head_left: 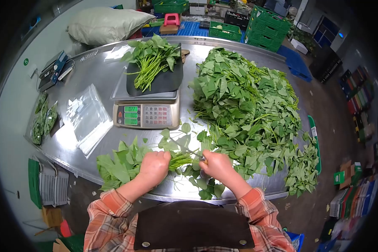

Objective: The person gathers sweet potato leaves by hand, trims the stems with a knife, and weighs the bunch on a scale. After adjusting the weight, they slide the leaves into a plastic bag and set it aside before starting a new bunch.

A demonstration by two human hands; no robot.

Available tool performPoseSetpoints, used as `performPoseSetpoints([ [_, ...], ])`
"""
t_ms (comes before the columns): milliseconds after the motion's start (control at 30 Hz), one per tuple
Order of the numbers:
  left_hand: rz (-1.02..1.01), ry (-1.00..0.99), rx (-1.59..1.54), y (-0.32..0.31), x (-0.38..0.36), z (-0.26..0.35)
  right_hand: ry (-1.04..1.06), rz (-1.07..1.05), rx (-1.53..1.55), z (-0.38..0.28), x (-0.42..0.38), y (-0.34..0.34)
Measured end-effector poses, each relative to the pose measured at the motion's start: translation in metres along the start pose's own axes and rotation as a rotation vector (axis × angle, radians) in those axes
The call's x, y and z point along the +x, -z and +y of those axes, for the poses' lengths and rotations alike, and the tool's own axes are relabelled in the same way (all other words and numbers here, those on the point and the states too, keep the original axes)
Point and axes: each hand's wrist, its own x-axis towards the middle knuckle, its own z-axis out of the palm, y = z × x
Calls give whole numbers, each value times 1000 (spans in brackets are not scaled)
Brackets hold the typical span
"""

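My left hand (154,166) is closed around a bunch of leafy greens (119,166), its leaves to the left and its stems out to the right. In my closed right hand (216,164) is a knife (189,149), whose thin blade points up and left above the stem ends. Loose leaves lie under and between my hands. Beyond them stands a digital scale (161,116) with a lit green display. On its black tray (172,80) rests another bunch of greens (153,63), stems toward me. A large heap of greens (248,105) covers the right of the table.
The metal table (103,63) has a raised rim. Clear plastic bags (88,119) lie left of the scale, with bagged greens (44,119) at the far left edge. A blue device (53,69) sits behind them. A white sack (109,25) and green crates (266,29) stand beyond.
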Motion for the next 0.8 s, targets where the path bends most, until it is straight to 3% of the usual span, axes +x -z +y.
performPoseSetpoints([
  [100,61,-31,13,4,4,0,-49,-55,-41,13,-1,-10],
  [200,124,90,-45,24,-5,-11,-395,-1,-66,83,-11,-29],
  [233,158,153,-72,31,-5,-16,-436,-111,-80,78,-7,-15],
  [300,131,406,-498,26,1,-21,-514,-354,-112,61,-8,13],
  [367,108,565,-843,29,7,-17,-184,-143,-61,44,-5,5],
  [400,156,526,-929,18,11,-14,-18,-30,-40,33,1,2],
  [467,235,437,-1101,-15,12,-3,-11,-153,450,-3,8,3],
  [533,252,435,-1212,-8,25,24,114,-103,490,-29,12,-7],
  [600,126,562,-1418,3,33,39,62,-236,690,-36,14,-14],
  [667,-7,406,-1172,1,37,30,61,-255,827,-25,16,-31],
  [700,-68,328,-1046,1,37,22,103,-117,910,-20,12,-37],
  [800,-91,294,-1178,3,23,-3,-261,-240,1193,-31,4,-17],
])
